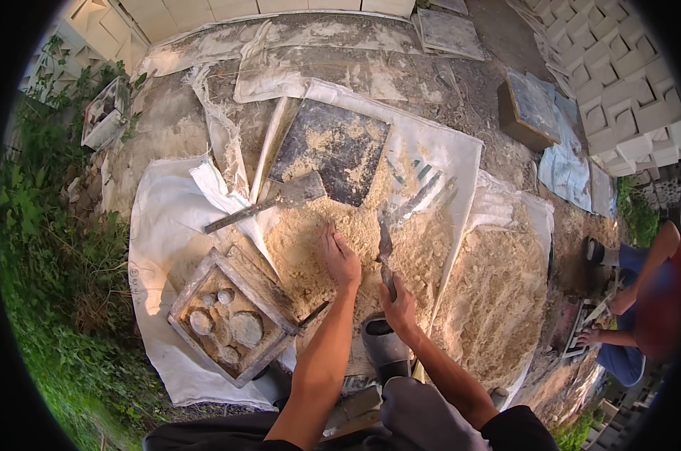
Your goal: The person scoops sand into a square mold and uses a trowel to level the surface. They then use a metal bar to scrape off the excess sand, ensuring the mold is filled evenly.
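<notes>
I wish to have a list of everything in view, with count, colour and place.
sandy heaps: 2, tan, centre and right
trowel: 1, grey, right hand
flat tool: 1, grey, beside board
board: 1, dark, upper centre
tray: 1, brown, lower left
lumps: 5, pale grey, in tray
sacks: several, white, under heaps
stick: 1, pale, left of board
box: 1, brown, upper right
sheet: 1, blue, by box
crate: 1, pale, upper left
blocks: many, whitish, top and right
plants: many, green, mostly left
person: 1, blue trousers, right
shoes: 2, dark grey, bottom
left hand: 1, bare, at centre heap
right hand: 1, bare, holding trowel
</notes>
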Demonstrator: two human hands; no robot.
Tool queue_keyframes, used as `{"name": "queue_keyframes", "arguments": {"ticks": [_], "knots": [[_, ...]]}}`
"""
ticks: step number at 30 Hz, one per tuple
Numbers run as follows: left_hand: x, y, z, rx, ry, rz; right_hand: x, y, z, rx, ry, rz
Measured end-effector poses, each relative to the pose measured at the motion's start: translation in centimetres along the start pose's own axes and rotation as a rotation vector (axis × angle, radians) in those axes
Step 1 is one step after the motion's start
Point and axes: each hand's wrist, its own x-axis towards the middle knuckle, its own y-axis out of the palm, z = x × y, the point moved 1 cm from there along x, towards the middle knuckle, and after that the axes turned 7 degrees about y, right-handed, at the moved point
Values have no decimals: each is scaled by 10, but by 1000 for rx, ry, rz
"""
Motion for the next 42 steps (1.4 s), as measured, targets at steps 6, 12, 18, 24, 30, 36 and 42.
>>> {"name": "queue_keyframes", "arguments": {"ticks": [6,12,18,24,30,36,42], "knots": [[-14,13,3,-132,-47,-99,6,-5,-5,-5,-25,139],[-18,8,-20,-344,-95,-289,-9,-32,17,-40,-78,154],[-6,-29,-94,-545,-74,-420,-26,-80,77,-38,-244,179],[12,-106,-100,-615,-114,-623,-48,-79,137,-58,-472,263],[3,-220,-47,-512,-50,-914,-84,2,174,-17,-590,582],[-28,-286,16,-425,-121,-936,-99,61,169,-509,-806,430],[-40,-290,30,-19,2,-828,-83,43,151,-642,-1097,207]]}}
